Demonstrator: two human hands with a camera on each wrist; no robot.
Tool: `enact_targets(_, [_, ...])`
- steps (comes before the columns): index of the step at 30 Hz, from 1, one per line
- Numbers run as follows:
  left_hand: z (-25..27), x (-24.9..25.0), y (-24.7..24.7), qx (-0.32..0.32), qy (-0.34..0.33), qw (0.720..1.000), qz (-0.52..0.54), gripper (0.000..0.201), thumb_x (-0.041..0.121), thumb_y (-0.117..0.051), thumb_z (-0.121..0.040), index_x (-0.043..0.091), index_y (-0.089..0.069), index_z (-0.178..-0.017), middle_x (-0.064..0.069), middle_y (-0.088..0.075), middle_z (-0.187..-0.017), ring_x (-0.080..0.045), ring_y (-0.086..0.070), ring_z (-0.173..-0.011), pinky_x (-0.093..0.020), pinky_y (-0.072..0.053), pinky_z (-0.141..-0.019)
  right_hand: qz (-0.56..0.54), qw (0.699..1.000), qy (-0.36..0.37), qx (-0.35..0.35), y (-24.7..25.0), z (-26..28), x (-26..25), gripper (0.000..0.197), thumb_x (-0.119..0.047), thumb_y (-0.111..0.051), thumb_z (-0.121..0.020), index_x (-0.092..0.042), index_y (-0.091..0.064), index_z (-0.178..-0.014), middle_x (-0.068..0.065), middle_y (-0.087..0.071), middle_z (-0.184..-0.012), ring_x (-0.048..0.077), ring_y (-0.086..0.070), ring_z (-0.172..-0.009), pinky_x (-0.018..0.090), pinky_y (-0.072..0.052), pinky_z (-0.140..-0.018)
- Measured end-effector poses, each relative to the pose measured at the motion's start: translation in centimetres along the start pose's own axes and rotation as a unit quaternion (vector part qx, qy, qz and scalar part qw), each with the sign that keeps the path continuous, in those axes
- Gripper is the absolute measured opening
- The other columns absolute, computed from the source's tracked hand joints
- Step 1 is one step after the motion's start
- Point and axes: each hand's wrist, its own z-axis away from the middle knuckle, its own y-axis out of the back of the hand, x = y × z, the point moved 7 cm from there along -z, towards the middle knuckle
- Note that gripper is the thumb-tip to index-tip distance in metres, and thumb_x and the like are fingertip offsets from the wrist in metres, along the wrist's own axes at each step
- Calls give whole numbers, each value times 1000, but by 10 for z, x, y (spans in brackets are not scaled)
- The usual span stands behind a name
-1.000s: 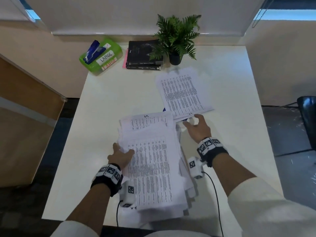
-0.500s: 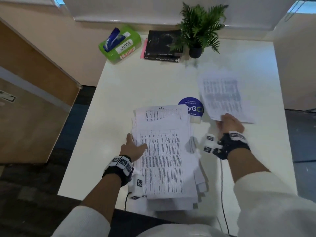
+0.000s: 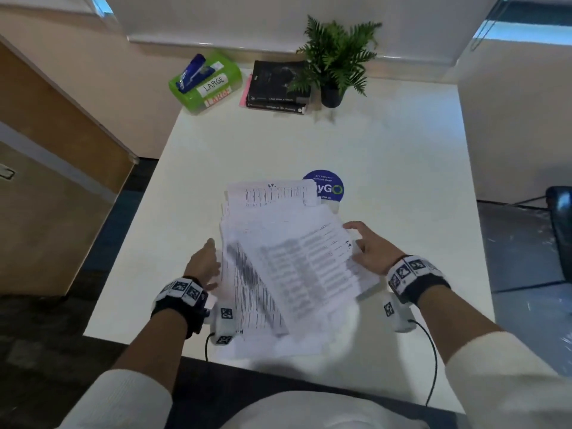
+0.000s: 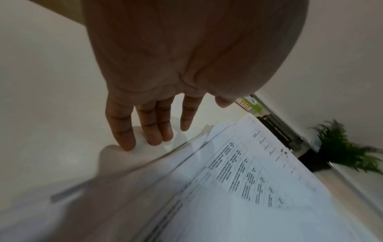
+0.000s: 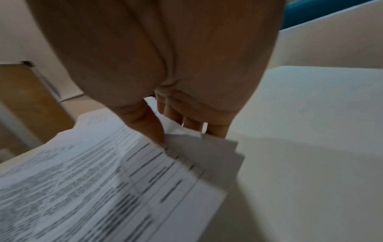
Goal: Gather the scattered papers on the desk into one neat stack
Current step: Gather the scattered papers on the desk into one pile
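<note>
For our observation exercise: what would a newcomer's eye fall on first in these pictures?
First, the messy pile of printed papers at the near middle of the white desk, with the right hand pinching a skewed top sheet and the left hand open at the pile's left edge. Next, the green fern and bright green box at the far edge.

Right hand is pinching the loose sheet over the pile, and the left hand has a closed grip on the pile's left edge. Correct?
Not quite. The left hand has no grip: the left wrist view shows its fingers straight, beside the pile. The right hand does pinch the loose sheet over it.
</note>
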Motion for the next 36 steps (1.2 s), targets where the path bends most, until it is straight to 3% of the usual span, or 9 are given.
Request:
enact_targets(4, [5,-9,9,16,-9,999,-37,53,53,-37,-99,12,-55,-128,-11,-56,-123,-30,-54,-109,-39,-48,-80,163,985,45,25,-12,-17,-39,54,-7,-42,-96,-25,-27,-144,20,-68,-104,32,-65,-82,39,-53,-74])
enact_targets(9, [11,-8,5,-19,-20,998,-63,53,56,-39,-97,15,-53,-127,-7,-55,-129,-31,-54,-115,-43,-51,-90,363,922,135,22,-55,-50,-116,57,2,-42,-88,-24,-43,-139,9,-58,-122,30,-56,-109,46,-42,-98])
enact_targets(13, [10,3,6,9,-68,982,-177,50,44,-45,-96,7,-54,-128,-7,-55,-129,-32,-55,-117,-43,-49,-100,413,885,176,124,-70,-70,-165,70,1,-51,-80,-23,-38,-143,9,-52,-130,32,-42,-125,53,-27,-109])
enact_targets(16, [7,7,6,24,-89,974,-207,45,43,-48,-87,4,-64,-103,-15,-65,-108,-34,-63,-102,-38,-51,-89,329,922,66,195,-49,-73,-144,61,-21,-54,-88,-19,-33,-146,14,-43,-138,36,-35,-129,52,-30,-107])
enact_targets(19, [3,6,0,37,-47,977,-204,66,51,-50,-82,4,-54,-126,-19,-51,-130,-36,-56,-113,-41,-50,-94,185,949,-164,196,-33,-50,-69,87,-63,-58,-84,-12,-26,-146,20,-34,-145,40,-35,-132,53,-38,-103])
enact_targets(21, [4,7,-15,30,-29,974,-222,75,51,-51,-87,4,-34,-143,-19,-35,-144,-39,-47,-126,-45,-45,-103,128,949,-241,155,-46,-28,-30,110,-79,-59,-73,-7,-23,-148,22,-32,-148,40,-36,-135,50,-38,-107])
enact_targets(27, [12,26,-60,-22,-18,969,-244,91,55,-50,-83,15,-8,-153,-18,-18,-153,-46,-35,-135,-53,-36,-110,63,960,-230,144,-92,-18,-25,115,-83,-67,-58,-9,-35,-139,14,-47,-135,32,-51,-122,43,-48,-102])
enact_targets(33, [7,24,-41,44,3,963,-266,77,51,-54,-84,7,-28,-142,-21,-33,-144,-43,-36,-131,-48,-36,-103,62,952,-265,139,-76,-9,-8,104,-80,-62,-66,-14,-37,-142,15,-42,-140,34,-45,-127,44,-43,-105])
enact_targets(36, [11,20,-51,13,3,963,-270,81,51,-56,-83,8,-23,-143,-22,-31,-143,-43,-40,-129,-49,-40,-102,64,953,-263,133,-87,-2,-14,92,-69,-66,-74,-14,-33,-141,15,-40,-139,35,-46,-126,44,-44,-102])
